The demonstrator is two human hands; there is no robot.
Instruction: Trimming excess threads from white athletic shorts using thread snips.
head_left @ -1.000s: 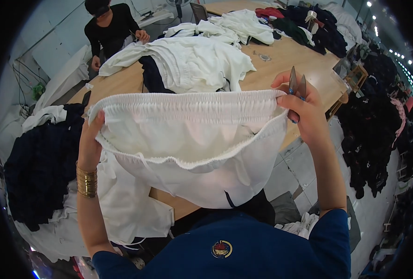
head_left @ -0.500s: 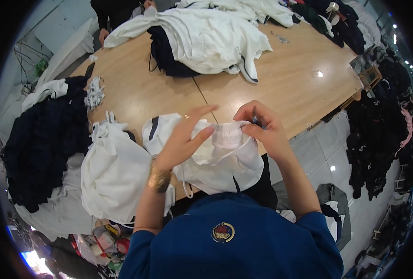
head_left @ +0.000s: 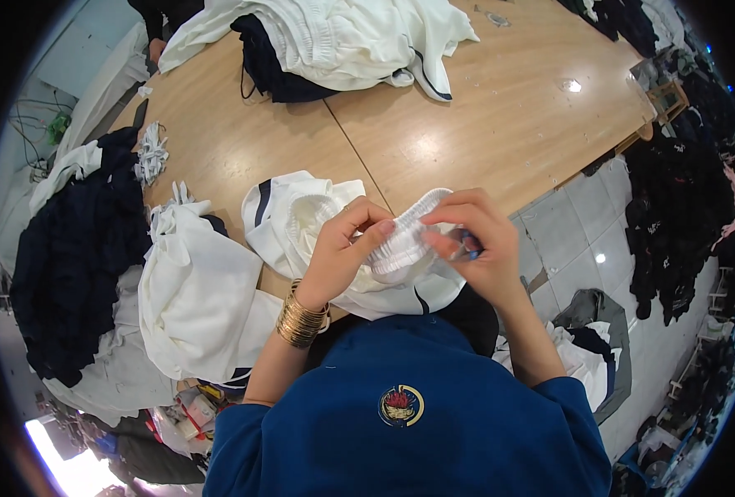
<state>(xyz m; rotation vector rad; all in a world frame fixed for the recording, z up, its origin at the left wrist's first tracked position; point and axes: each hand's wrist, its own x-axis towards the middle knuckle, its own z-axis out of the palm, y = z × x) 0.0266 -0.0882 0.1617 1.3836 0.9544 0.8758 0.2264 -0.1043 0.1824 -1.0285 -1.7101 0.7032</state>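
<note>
A pair of white trousers [head_left: 409, 290] with a gathered elastic waistband [head_left: 407, 236] and dark stripes lies across my lap and the table's near edge. My left hand [head_left: 347, 248], with gold bangles on its wrist, pinches the left part of the waistband between thumb and fingers. At the waistband's right side is my right hand [head_left: 475, 236], its fingers bent against the elastic. A small blue and dark tool [head_left: 471, 243] sits in that palm; it looks like thread snips, but most of it is hidden and blurred.
On the wooden table [head_left: 483, 124], a stack of white trousers [head_left: 342, 41] lies over dark cloth. More white garments [head_left: 193, 298] and a dark pile [head_left: 73, 265] are at the left. Bundled white cords [head_left: 150, 157] lie near them. Dark clothes [head_left: 674, 224] hang at the right.
My left hand has gone from open above the garment to pinching the waistband. The waistband is now raised and tilted between both hands. The view has shifted, so the far stack sits higher.
</note>
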